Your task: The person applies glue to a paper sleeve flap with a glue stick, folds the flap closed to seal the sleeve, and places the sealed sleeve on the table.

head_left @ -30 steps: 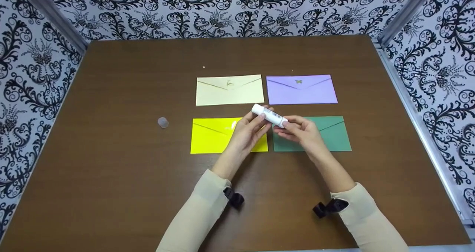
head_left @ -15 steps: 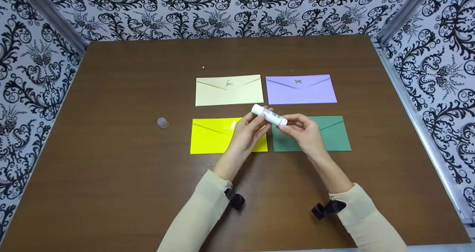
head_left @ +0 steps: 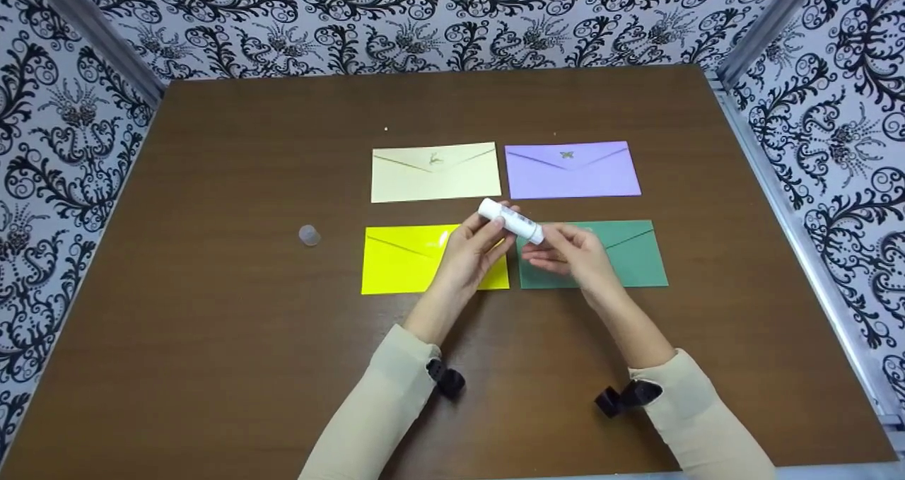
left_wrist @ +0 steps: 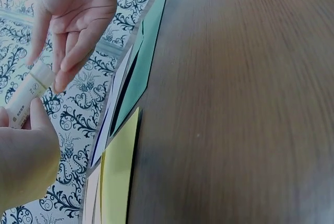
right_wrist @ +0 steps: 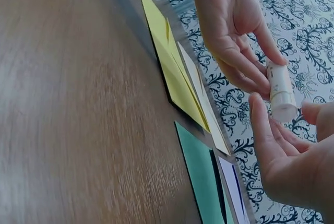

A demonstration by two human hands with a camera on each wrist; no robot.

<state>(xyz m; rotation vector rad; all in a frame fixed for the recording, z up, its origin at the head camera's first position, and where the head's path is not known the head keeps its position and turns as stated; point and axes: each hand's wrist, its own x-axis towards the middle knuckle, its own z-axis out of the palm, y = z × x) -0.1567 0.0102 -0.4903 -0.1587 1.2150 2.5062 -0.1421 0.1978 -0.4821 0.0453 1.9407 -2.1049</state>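
Observation:
A white glue stick (head_left: 510, 221) with small print on its side is raised over the envelopes, tilted down to the right. My left hand (head_left: 463, 254) pinches its barrel between thumb and fingers. The right hand (head_left: 585, 259) is at the stick's lower end, thumb and fingers spread on either side of it; the right wrist view shows gaps between them and the glue stick (right_wrist: 282, 91). Beneath the hands lie a yellow envelope (head_left: 396, 268) and a green envelope (head_left: 640, 261), each partly covered by a hand in the head view.
Behind them lie a cream envelope (head_left: 438, 183) and a lilac envelope (head_left: 573, 179), flaps up. A small round translucent cap (head_left: 309, 235) is on the brown table (head_left: 212, 360) to the left. Patterned wallpaper (head_left: 424, 20) surrounds the table's far and side edges.
The left hand holds the glue stick nearly still. The right thumb and fingers closed on the stick's lower end half a second ago and have since loosened and spread.

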